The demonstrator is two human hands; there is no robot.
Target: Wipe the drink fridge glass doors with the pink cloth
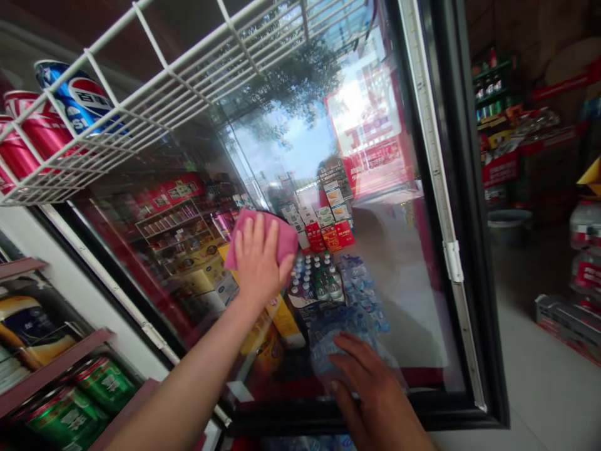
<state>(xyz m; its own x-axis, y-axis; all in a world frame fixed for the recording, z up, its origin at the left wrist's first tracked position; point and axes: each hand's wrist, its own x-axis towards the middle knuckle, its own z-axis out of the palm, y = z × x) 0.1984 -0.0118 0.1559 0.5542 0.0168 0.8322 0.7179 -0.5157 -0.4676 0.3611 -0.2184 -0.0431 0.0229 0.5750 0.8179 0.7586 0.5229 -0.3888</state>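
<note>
My left hand (258,266) presses a pink cloth (284,237) flat against the glass of an open fridge door (404,294), about mid-height. Its fingers lie stretched over the cloth, which shows above and to the right of them. My right hand (370,388) rests lower on the same glass near the bottom frame, fingers spread and holding nothing. The glass shows reflections and a misty patch to the right of both hands.
A white wire shelf (188,81) juts out overhead at the left with red cans (32,134) and a blue Pepsi can (77,100). Green cans (94,391) lie on lower shelves at the left. The black door frame (474,250) stands right; shop shelves (502,113) and boxes (568,322) lie beyond.
</note>
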